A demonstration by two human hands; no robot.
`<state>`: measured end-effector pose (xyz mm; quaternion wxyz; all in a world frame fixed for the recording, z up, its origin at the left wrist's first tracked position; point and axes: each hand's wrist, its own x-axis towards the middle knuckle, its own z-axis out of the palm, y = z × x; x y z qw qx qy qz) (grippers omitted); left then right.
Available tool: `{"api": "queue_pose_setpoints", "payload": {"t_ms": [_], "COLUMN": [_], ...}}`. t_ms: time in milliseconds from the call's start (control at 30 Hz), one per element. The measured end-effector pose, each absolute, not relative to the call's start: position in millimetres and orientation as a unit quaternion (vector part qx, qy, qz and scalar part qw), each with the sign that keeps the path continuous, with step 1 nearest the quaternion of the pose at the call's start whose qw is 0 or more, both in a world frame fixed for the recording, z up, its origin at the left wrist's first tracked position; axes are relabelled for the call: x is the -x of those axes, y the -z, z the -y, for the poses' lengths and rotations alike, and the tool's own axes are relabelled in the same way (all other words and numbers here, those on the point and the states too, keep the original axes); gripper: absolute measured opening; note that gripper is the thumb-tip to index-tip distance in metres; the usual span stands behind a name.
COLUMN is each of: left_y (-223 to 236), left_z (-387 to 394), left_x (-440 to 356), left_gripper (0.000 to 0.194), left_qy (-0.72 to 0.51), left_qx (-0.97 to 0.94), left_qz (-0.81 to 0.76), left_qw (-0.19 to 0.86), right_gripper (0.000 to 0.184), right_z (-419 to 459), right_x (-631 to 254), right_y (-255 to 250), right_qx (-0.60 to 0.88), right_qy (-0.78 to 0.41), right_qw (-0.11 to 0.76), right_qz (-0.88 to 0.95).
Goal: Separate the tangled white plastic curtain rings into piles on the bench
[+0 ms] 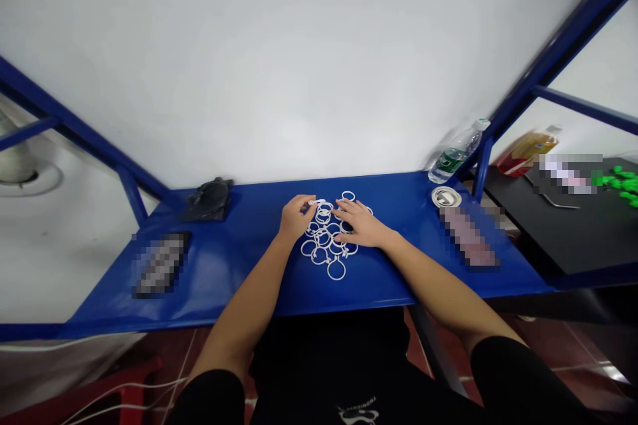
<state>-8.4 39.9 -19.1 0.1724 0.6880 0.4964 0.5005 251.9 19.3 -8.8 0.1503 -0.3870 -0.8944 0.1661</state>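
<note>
A loose pile of thin white rings (336, 269), each with a small clip-like tab, lies on the blue tabletop (259, 252) in front of me. At the pile's far left edge, my left hand (297, 214) pinches one white ring (319, 202) between thumb and fingertips. My right hand (363, 222) lies over the right side of the pile with its fingers spread, and it covers some of the rings. Whether its fingertips touch a ring, I cannot tell.
A crumpled black plastic bag (209, 200) and a blurred dark item (163, 264) lie to the left. On the right are a water bottle (456, 154), a tape roll (446, 197) and a blurred pinkish item (468, 239). Blue frame posts (482, 169) rise at both sides.
</note>
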Motion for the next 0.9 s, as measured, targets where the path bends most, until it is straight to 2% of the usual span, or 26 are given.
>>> {"api": "queue_pose_setpoints", "payload": {"t_ms": [167,267,367,467,600,667,900], "left_y": [22,12,-7,-16,-1,10,13], "left_z": [-42,-45,-41,-19,28,46,32], "left_x": [9,7,7,13,18,13,-4], "left_gripper": [0.017,0.03,0.055,0.088,0.132,0.144,0.149], "left_qy": [-0.465,-0.382,-0.312,-0.253,-0.166,-0.134,-0.054], "left_qx": [-0.721,-0.734,-0.749,-0.804,-0.847,-0.85,-0.839], "left_qz": [-0.491,-0.527,-0.536,-0.49,-0.471,-0.48,-0.527], "left_qw": [0.153,0.193,0.234,0.223,0.18,0.169,0.122], "right_gripper": [0.09,0.097,0.106,0.12,0.13,0.131,0.122], "right_z": [-20,-22,-23,-25,-30,-34,-39], "right_x": [-257,-261,-268,-276,-282,-280,-267], "right_y": [4,2,2,3,5,5,2], "right_qx": [0.388,0.396,0.386,0.391,0.443,0.461,0.459], "right_qy": [-0.161,-0.177,-0.205,-0.207,-0.19,-0.19,-0.202], "right_qw": [0.176,0.18,0.179,0.16,0.116,0.095,0.075], "right_qz": [0.89,0.883,0.881,0.882,0.868,0.862,0.862]}}
